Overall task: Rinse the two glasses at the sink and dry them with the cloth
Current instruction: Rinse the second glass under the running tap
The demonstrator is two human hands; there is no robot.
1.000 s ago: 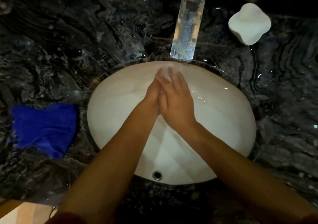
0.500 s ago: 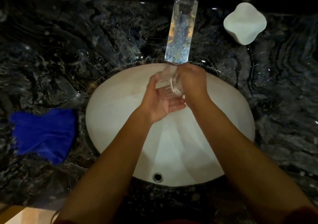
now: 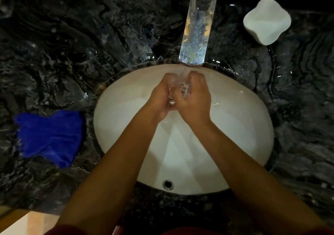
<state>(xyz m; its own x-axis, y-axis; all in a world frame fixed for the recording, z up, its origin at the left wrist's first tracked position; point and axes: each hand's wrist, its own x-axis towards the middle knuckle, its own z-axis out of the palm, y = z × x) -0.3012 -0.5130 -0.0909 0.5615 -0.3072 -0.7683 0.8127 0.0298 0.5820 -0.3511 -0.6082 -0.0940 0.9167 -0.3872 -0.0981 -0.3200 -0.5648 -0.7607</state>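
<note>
A small clear glass [image 3: 181, 87] is pressed between both my hands over the white sink basin [image 3: 235, 135], right under the tap spout [image 3: 196, 34]. Water runs onto it. My left hand [image 3: 161, 97] cups the glass from the left, and my right hand [image 3: 194, 102] wraps it from the right and over the top. Most of the glass is hidden by my fingers. The blue cloth [image 3: 50, 137] lies crumpled on the dark marble counter left of the basin. No second glass is in view.
A white four-lobed object [image 3: 267, 23] sits on the counter at the back right. The dark marble counter [image 3: 72, 54] is wet around the basin. An overflow hole [image 3: 168, 184] shows in the basin's near wall.
Half a second ago my left palm lay open under the glass. Now both hands have closed around it and turned it beneath the stream.
</note>
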